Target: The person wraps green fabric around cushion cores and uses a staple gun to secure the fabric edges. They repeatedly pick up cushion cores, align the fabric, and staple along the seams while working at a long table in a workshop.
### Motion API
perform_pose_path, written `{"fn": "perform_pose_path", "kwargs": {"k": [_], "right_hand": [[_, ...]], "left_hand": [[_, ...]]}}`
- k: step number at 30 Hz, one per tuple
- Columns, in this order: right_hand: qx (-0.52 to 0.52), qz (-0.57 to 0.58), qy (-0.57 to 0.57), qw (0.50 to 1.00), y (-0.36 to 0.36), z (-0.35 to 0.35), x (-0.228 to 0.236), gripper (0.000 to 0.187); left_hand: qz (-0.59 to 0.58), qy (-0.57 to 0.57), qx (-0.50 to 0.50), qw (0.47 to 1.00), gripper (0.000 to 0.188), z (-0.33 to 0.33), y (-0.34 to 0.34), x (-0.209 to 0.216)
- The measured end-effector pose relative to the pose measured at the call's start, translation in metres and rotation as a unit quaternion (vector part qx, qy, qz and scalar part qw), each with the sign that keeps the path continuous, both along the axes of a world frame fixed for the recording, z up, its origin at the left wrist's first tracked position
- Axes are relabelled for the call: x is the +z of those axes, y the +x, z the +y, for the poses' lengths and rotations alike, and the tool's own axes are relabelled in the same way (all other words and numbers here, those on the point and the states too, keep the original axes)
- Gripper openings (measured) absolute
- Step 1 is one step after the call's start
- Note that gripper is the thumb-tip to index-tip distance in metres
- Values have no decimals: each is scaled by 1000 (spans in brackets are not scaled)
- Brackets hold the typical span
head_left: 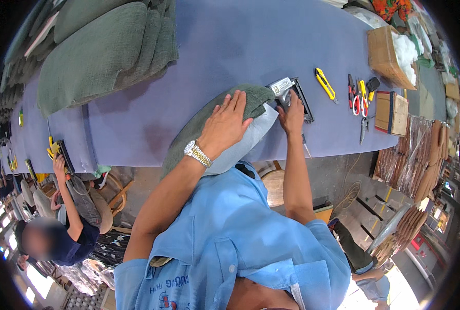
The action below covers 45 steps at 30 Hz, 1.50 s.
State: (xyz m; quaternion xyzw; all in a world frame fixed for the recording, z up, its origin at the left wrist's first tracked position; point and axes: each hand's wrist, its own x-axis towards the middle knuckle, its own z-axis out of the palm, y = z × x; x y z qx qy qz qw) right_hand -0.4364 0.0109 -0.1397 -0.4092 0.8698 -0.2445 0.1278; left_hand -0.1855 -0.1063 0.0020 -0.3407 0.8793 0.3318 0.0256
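In front of me a padded seat piece (pixel 188 129) covered in dark green fabric rests at the table's near edge, a pale grey-blue underside (pixel 258 126) showing on its right. My left hand (pixel 224 124), a watch on its wrist, lies flat on the green cover with fingers stretched out. Just right of the piece is a silver and black staple gun (pixel 281 87). My right hand (pixel 292 114) closes round its handle; part of the grip is hidden by the fingers.
Stacked green upholstered pieces (pixel 95 62) fill the table's far left. To the right lie a yellow utility knife (pixel 325 84), red-handled scissors (pixel 363 106), pliers (pixel 351 88) and a box of white stuffing (pixel 387 54). A co-worker (pixel 59 237) holds a yellow-black tool (pixel 63 155) at left.
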Motion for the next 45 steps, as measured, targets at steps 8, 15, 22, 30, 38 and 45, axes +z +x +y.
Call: {"fn": "perform_pose_path", "kwargs": {"k": [8,15,22,30,38,45], "right_hand": [[-86,-253,-39,963,-12,4,113,43],[163,-214,-208,940,61,37,203,54],[87,-357,-104,924,80,34,160,55],[98,-351,-84,928,75,31,162,55],[41,-446,-10,894,40,69,87,45],[94,-362,-21,927,71,37,146,33]], "left_hand": [[2,3,15,1000,72,3,0,2],[0,-5,13,1000,72,5,3,0],[6,5,7,1000,73,1,-1,5],[8,47,12,999,76,-1,0,12],[23,4,38,999,71,18,-7,-11],[8,40,34,999,77,7,-15,-11]]}}
